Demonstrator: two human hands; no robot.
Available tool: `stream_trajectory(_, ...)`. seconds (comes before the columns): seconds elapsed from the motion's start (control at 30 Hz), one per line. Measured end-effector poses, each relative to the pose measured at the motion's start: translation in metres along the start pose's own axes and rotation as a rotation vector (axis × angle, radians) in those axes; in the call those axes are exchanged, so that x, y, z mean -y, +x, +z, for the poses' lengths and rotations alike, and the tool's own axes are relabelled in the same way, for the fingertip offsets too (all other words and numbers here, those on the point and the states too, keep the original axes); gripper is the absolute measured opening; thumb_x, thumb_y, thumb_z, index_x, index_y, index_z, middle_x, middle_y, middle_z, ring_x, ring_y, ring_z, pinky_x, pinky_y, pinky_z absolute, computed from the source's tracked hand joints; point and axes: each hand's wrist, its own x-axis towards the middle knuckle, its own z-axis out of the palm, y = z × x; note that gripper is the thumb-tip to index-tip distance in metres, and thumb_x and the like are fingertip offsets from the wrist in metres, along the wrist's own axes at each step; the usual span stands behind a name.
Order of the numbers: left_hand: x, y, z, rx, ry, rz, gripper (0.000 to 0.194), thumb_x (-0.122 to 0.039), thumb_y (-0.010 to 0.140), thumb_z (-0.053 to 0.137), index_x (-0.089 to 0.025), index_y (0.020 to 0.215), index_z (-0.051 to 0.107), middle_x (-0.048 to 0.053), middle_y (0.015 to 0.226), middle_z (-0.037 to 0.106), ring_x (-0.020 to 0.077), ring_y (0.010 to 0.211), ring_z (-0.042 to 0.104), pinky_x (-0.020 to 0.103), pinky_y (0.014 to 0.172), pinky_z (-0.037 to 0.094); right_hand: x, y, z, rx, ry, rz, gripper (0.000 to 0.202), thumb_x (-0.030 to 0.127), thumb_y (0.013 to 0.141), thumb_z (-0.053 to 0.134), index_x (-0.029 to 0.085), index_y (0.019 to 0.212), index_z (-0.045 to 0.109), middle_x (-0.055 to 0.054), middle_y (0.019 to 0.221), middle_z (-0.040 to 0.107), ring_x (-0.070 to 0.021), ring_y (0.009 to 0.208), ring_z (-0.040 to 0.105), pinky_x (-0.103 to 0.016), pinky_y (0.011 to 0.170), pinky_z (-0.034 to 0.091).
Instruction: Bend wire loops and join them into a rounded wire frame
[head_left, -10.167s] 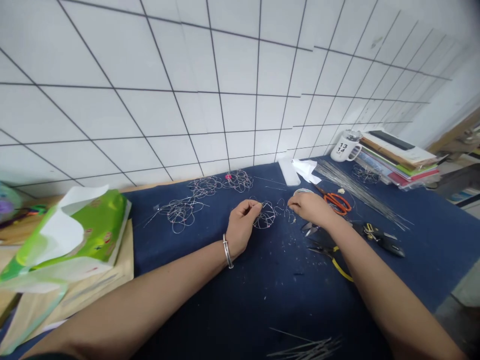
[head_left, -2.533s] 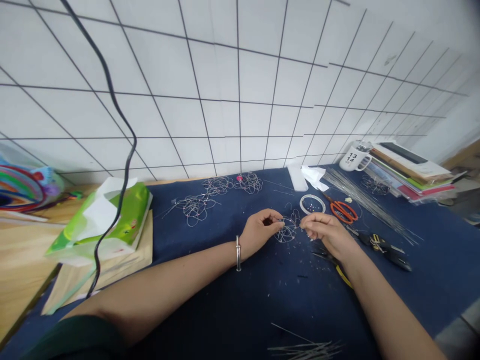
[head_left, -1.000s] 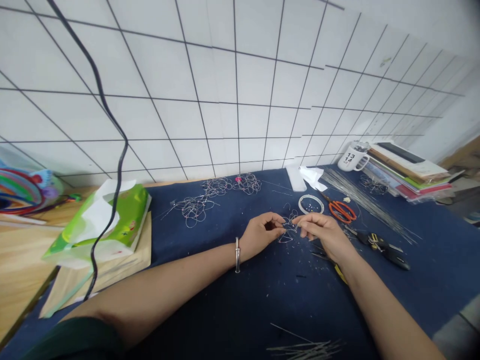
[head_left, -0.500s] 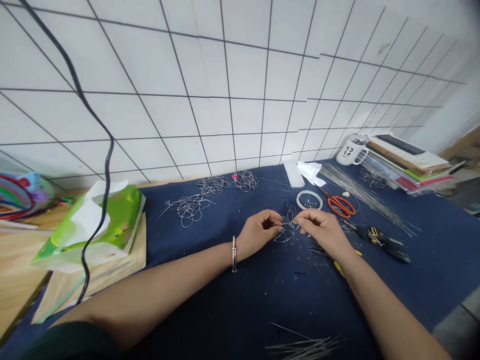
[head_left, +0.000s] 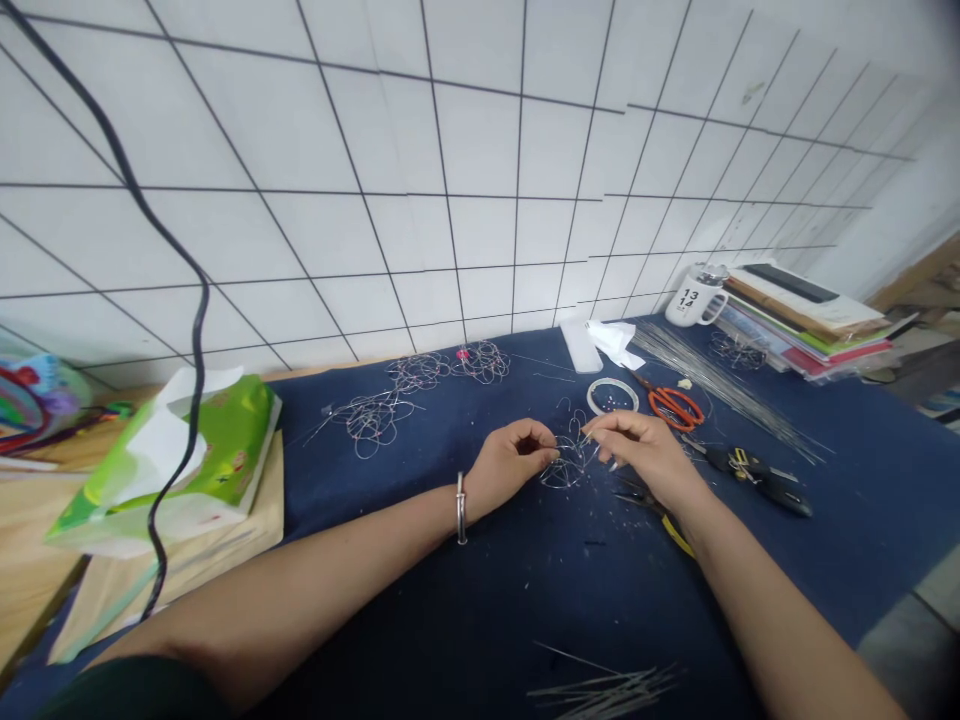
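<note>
A looped piece of thin silvery wire (head_left: pixel 562 474) lies between my two hands over the dark blue cloth. Thumb and fingers of my left hand (head_left: pixel 517 460) pinch it on its left side; a silver bangle (head_left: pixel 460 508) circles that wrist. My right hand (head_left: pixel 637 450) is closed in a pinch at the wire's right side. The exact strand between those fingertips is too fine to make out. Beneath the right wrist lie yellow-handled pliers (head_left: pixel 676 535), partly hidden. Just beyond the right hand is a round white dish (head_left: pixel 592 398) with small beads.
Orange-handled scissors (head_left: pixel 675 408) and a black-handled tool (head_left: pixel 757 480) lie to the right. Long straight wires (head_left: pixel 720 375) stretch behind them; shorter wires (head_left: pixel 607 692) lie near the front. Coiled wire shapes (head_left: pixel 375 422) sit at back left, beside a green tissue pack (head_left: pixel 232 455). A white mug (head_left: pixel 694 300) stands by stacked papers (head_left: pixel 817 320).
The camera view has shifted slightly, so the scene sits a little further left. My right fingers have changed position a little at the wire; my left hand keeps its pinch.
</note>
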Motion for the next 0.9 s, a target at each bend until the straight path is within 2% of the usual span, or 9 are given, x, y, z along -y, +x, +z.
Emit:
stream_trajectory(0.17,-0.0009,0.0000,0.0001,-0.003,-0.020,-0.009,0.013,-0.024,0.071,0.062,-0.014,0.077,0.057,0.001,0.073,0.057,0.0084,0.063,0.050,0.021,0.061,0.042,-0.0017,0.0013,-0.0024,-0.013,0.036,0.022,0.022,0.039,0.076,0.054,0.020,0.084,0.063,-0.001,0.061,0.058,-0.0101,0.054,0.048,-0.024,0.049,0.038)
stream_trajectory(0.23,-0.0007,0.0002,0.0000,-0.006,-0.030,-0.012,0.013,-0.023,0.070,0.062,-0.014,0.077,0.057,0.000,0.072,0.056,0.0082,0.063,0.050,0.021,0.061,0.042,-0.0003,0.0007,-0.0017,0.012,0.065,0.026,0.021,0.038,0.076,0.055,0.020,0.083,0.063,-0.003,0.070,0.061,-0.0100,0.055,0.049,-0.024,0.049,0.038)
stream_trajectory(0.37,0.0002,0.0003,0.0002,-0.013,-0.050,-0.017,0.014,-0.023,0.069,0.063,-0.014,0.078,0.058,0.000,0.071,0.056,0.0083,0.063,0.050,0.021,0.060,0.042,0.0028,-0.0014,-0.0007,0.111,0.090,0.028,0.016,0.034,0.075,0.055,0.021,0.079,0.063,-0.006,0.102,0.061,-0.0087,0.057,0.052,-0.025,0.049,0.038)
stream_trajectory(0.53,0.0007,0.0003,0.0012,-0.017,-0.065,-0.028,0.015,-0.025,0.069,0.063,-0.014,0.077,0.057,0.001,0.073,0.058,0.0092,0.063,0.051,0.022,0.059,0.043,0.0022,-0.0013,-0.0004,0.200,0.057,0.047,0.014,0.032,0.073,0.056,0.020,0.075,0.064,-0.005,0.108,0.059,-0.0083,0.057,0.053,-0.025,0.050,0.040)
stream_trajectory(0.7,0.0020,0.0002,0.0014,-0.003,-0.087,-0.043,0.016,-0.026,0.069,0.064,-0.014,0.077,0.056,0.002,0.076,0.059,0.0097,0.066,0.053,0.022,0.061,0.044,0.0004,0.0011,-0.0006,0.205,0.057,0.042,0.011,0.029,0.074,0.056,0.021,0.071,0.064,-0.004,0.104,0.061,-0.0090,0.059,0.054,-0.025,0.051,0.040)
stream_trajectory(0.9,-0.0007,-0.0004,0.0005,0.089,-0.212,-0.064,0.018,-0.023,0.067,0.067,-0.013,0.076,0.054,0.003,0.087,0.059,0.0100,0.073,0.055,0.024,0.067,0.045,-0.0007,0.0021,-0.0031,0.206,0.082,0.040,0.012,0.029,0.073,0.057,0.020,0.075,0.065,-0.004,0.089,0.065,-0.0098,0.059,0.053,-0.025,0.052,0.040)
